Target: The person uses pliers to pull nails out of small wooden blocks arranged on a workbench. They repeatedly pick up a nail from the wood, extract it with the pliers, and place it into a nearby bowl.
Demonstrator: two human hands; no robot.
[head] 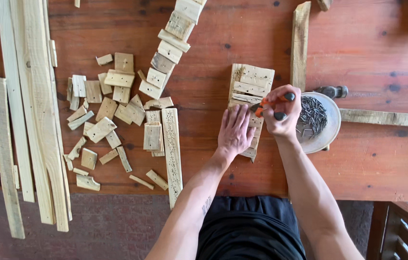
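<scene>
Red table [367, 159]: my L hand [235, 132] flat on wood assembly [249, 89], holding nothing; R hand [281, 113] grips orange pencil [269, 103]. Risk: assembly may slip w/ weak pressure, skewing mark.

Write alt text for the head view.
The left hand presses flat on a wood panel while the right hand holds an orange pencil to it. A bowl of nails, wood scraps and slats lie around.

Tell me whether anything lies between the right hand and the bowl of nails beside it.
Nothing visible does. The right hand, holding an orange tool over the wooden assembly, sits directly beside the bowl of nails, with no object between them. The left hand presses the assembly.
</scene>
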